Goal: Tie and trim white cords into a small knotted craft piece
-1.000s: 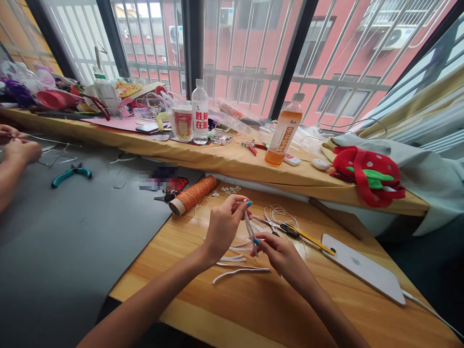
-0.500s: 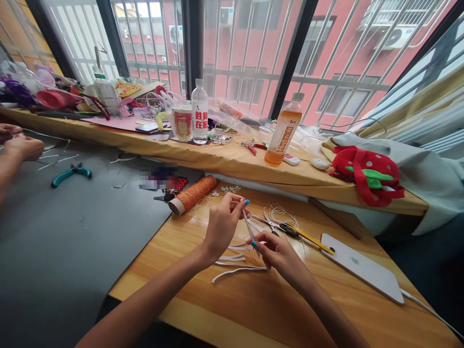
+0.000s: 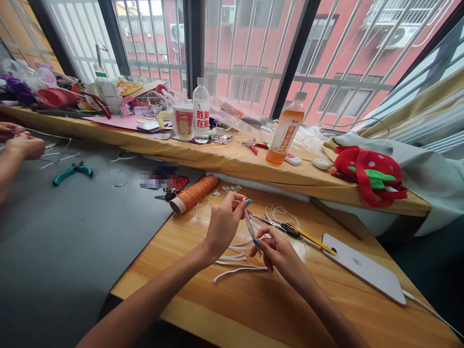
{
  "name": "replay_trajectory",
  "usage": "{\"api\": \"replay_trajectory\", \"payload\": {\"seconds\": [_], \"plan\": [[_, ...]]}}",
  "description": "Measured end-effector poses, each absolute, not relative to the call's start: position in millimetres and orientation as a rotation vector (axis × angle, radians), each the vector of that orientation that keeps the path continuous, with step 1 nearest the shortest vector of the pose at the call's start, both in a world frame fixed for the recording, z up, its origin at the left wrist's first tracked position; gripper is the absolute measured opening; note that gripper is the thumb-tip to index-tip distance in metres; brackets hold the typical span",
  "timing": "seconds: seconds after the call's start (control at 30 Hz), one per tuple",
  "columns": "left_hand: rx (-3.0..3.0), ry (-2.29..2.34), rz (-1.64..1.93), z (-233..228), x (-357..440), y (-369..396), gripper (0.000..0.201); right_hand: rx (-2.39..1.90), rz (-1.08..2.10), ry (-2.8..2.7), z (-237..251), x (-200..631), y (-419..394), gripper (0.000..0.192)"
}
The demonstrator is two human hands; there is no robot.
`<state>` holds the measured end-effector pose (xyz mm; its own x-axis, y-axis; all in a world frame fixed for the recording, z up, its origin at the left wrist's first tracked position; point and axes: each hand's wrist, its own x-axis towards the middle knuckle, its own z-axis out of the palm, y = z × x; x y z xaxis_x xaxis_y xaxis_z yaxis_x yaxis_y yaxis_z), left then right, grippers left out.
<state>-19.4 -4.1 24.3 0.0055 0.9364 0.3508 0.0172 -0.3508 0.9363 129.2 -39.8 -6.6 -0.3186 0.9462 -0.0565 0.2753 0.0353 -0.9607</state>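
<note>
Left hand (image 3: 224, 223) and right hand (image 3: 276, 252) each pinch 1 end of a white strip (image 3: 250, 228); more white strips (image 3: 235, 270) lie just below.

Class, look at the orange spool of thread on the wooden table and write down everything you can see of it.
The spool of thread is a long cylinder wound tightly with orange cord on a pale cardboard-looking core, whose round open end faces the camera. It lies on its side, slanted, at the far left part of the wooden table, near the edge by the grey surface. Thin white strands and small white flower shapes lie next to it. Neither hand touches it; the left hand is nearest.
</note>
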Motion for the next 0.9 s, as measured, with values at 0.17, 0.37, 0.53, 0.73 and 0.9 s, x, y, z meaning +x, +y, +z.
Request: {"api": "replay_trajectory", "payload": {"seconds": [0.17, 0.37, 0.53, 0.73, 0.9], "plan": [[1.484, 1.041, 1.439, 22.6, -18.6, -3.8, 0.017, -1.299, 1.213, -1.823, -7.6, 128.2, -40.5, 0.031], [1.438, 1.008, 1.407, 24.4, -18.3, -5.4, 0.018, -1.312, 1.104, -2.002, -4.4, 125.8, -42.9, 0.031], [1.298, 0.91, 1.391, 25.9, -21.6, -0.7, 0.02, -1.266, 1.16, -2.0, -3.8, 126.1, -42.3, 0.029], [1.124, 0.837, 1.371, 28.7, -25.2, 4.0, 0.022, -1.276, 1.171, -1.908, -10.1, 133.3, -37.4, 0.031], [1.011, 0.793, 1.346, 32.8, -27.5, 4.8, 0.02, -1.346, 1.064, -1.902, -6.5, 137.4, -35.1, 0.026]]}}
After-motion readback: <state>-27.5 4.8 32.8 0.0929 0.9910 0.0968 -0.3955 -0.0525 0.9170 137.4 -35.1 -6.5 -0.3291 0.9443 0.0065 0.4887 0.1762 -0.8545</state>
